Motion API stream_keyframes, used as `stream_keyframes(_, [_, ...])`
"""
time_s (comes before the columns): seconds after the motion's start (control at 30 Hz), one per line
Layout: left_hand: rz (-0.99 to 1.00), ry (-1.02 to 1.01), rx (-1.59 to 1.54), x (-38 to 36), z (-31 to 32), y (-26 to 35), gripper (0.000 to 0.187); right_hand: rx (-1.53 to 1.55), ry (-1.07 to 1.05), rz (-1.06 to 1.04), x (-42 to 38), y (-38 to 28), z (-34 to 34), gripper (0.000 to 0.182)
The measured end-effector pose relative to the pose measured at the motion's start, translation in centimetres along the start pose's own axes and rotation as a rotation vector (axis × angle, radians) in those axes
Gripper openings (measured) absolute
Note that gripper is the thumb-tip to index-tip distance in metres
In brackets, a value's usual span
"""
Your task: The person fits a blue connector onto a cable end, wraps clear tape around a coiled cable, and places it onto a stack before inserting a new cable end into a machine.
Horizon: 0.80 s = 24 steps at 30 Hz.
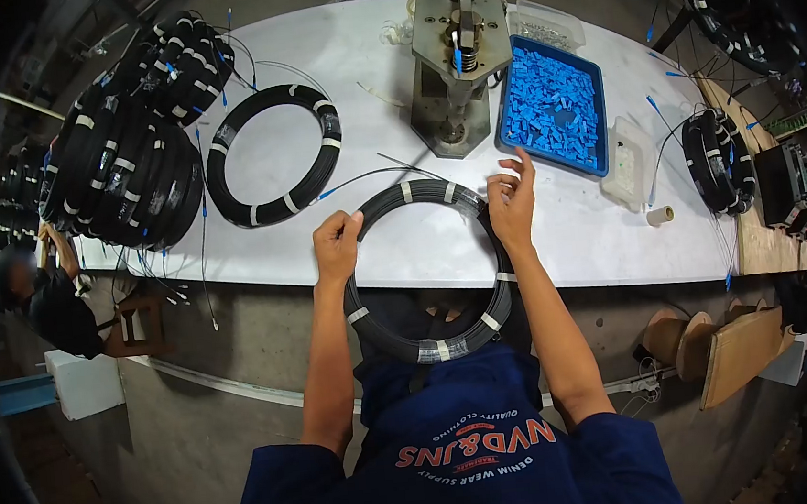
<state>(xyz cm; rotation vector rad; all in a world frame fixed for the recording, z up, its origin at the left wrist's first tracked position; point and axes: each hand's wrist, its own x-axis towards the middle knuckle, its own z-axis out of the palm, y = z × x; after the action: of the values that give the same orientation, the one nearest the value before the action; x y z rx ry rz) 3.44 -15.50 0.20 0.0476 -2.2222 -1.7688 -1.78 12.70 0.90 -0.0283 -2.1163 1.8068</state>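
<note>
A coil of black cable (473, 338), bound with white tape bands and some clear wrap, leans over the table's front edge toward my lap. My left hand (336, 245) is closed on the coil's left side, thumb up. At its upper right, my right hand (512, 206) has fingers raised and apart, the palm side close to the coil; whether it touches is hard to tell. A loose cable end with a blue connector (326, 194) runs off the coil's top left. Another taped coil (221, 162) lies flat on the table to the left.
A metal hand press (450, 75) stands at the back, beside a blue tray (604, 160) of small blue parts. Clear plastic boxes (628, 163) flank the tray. Stacked coils (118, 171) fill the left; another coil (703, 163) sits right. Someone (58, 306) is at far left.
</note>
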Motion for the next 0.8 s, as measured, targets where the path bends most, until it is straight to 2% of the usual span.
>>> stream_keyframes(0.03, [0.022, -0.086, -0.017, 0.0, -0.4, -0.4, 0.04, 0.002, 0.003, -0.004, 0.0, -0.2, 0.1, 0.066])
stream_keyframes(0.1, [0.041, -0.12, -0.018, -0.2, -1.1, -0.7, 0.037, 0.005, 0.098, -0.078, -0.2, -0.5, 0.4, 0.07])
stream_keyframes(0.17, [0.152, -0.237, -0.083, -0.1, -1.3, -0.8, 0.038, -0.02, 0.112, -0.092, -0.3, -0.5, 0.3, 0.074])
stream_keyframes(0.23, [0.199, -0.244, -0.091, 0.1, -0.9, -0.5, 0.042, -0.001, 0.138, -0.099, -0.6, -0.3, 0.3, 0.076])
stream_keyframes(0.3, [-0.003, -0.066, -0.047, -0.1, -0.3, 0.0, 0.047, 0.002, 0.134, -0.094, -0.9, -0.2, 0.1, 0.076])
stream_keyframes(0.43, [-0.1, -0.056, 0.105, 1.1, 0.6, 0.6, 0.049, 0.08, 0.139, -0.045, -1.0, -0.1, 0.0, 0.081])
stream_keyframes(0.47, [-0.147, -0.105, 0.133, 1.3, 0.6, 0.7, 0.048, 0.078, 0.139, -0.042, -1.2, -0.1, -0.1, 0.081])
stream_keyframes(0.53, [-0.191, -0.154, 0.159, 1.5, 0.5, 0.9, 0.047, -0.146, 0.3, -0.144, -1.2, -0.8, 0.2, 0.078])
stream_keyframes(0.57, [-0.203, -0.189, 0.137, 1.4, 0.4, 1.1, 0.047, -0.147, 0.3, -0.145, -1.0, -0.6, -0.1, 0.078])
stream_keyframes(0.63, [-0.217, -0.22, 0.119, 1.4, 0.1, 1.0, 0.046, -0.56, 0.177, -0.298, -0.7, -0.6, -0.4, 0.073])
stream_keyframes(0.67, [-0.234, -0.237, 0.054, 1.5, 0.0, 0.8, 0.047, -0.509, 0.169, -0.28, -0.7, -0.5, 0.1, 0.063])
stream_keyframes(0.7, [-0.25, -0.254, -0.012, 1.6, -0.1, 0.9, 0.047, -0.506, 0.166, -0.281, -0.7, 0.0, 0.1, 0.063])
stream_keyframes(0.77, [-0.281, -0.257, -0.071, 2.0, -0.5, 0.9, 0.047, -0.7, 0.059, -0.311, -0.8, 1.1, -0.2, 0.05])
stream_keyframes(0.8, [-0.312, -0.265, -0.133, 2.2, -0.6, 1.2, 0.046, -0.658, 0.03, -0.292, -0.7, 1.0, -0.3, 0.03])
